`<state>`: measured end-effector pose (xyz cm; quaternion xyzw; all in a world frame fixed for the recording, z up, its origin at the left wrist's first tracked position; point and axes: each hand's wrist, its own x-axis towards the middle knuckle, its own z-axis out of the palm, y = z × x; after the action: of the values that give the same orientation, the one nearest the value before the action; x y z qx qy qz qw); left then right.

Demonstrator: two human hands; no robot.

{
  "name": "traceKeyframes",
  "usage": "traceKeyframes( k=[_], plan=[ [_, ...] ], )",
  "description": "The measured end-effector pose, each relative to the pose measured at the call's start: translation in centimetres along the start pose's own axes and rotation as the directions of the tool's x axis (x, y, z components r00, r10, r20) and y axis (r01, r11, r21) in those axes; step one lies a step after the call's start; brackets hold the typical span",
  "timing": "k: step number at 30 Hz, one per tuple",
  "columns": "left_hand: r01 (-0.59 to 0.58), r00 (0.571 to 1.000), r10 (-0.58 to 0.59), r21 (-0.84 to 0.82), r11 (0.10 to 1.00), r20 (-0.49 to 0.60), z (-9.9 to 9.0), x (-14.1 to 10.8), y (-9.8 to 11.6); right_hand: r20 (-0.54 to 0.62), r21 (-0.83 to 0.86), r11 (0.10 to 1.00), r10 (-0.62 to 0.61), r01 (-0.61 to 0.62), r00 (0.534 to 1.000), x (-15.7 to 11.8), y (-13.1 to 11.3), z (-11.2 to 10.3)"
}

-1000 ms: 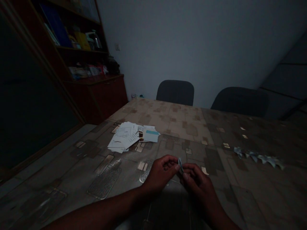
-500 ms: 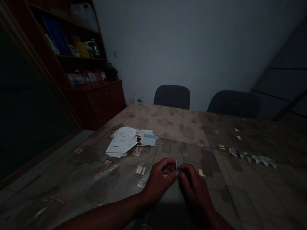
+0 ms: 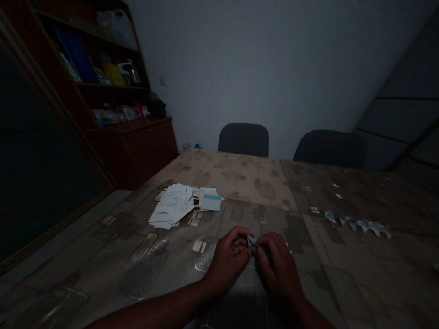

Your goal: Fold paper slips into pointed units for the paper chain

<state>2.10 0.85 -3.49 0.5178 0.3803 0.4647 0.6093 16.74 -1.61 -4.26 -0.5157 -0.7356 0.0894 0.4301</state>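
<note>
A small folded piece of paper [image 3: 252, 239] sits between my two hands above the near part of the table. My left hand [image 3: 230, 256] pinches its left side with curled fingers. From the other side, my right hand [image 3: 278, 262] grips it between thumb and fingertips. The piece is pale and pointed; its exact shape is too dim to make out. Beyond my left hand lies a loose pile of white paper cards [image 3: 173, 205], with a card bearing a light blue strip [image 3: 211, 201] at its right end. Farther right rests a row of folded paper pieces [image 3: 358, 224].
A patterned cloth covers the table [image 3: 240, 171]. Two dark chairs [image 3: 244, 139] stand at its far side, by the wall. At the left is a wooden cabinet [image 3: 147, 146] with shelves of household items, including a kettle [image 3: 132, 72]. The room is dim.
The folded paper has turned between my fingers and shows more of its pale surface, and my fingertips are slightly farther apart. The view has shifted a little.
</note>
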Motion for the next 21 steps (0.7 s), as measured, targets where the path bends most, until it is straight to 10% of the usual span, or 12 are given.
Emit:
traceKeyframes(
  k=[10,21],
  plan=[
    [-0.055,0.999,0.055,-0.058,0.997,-0.005,-0.2,-0.2,0.9,0.081,0.143,0.966,0.208,-0.218,0.975,0.2,-0.8,-0.5],
    [-0.290,0.957,0.252,0.408,0.866,0.147,-1.8,1.1,2.2,0.050,0.101,0.990,0.098,-0.102,0.994,0.9,-0.4,-1.6]
  ],
)
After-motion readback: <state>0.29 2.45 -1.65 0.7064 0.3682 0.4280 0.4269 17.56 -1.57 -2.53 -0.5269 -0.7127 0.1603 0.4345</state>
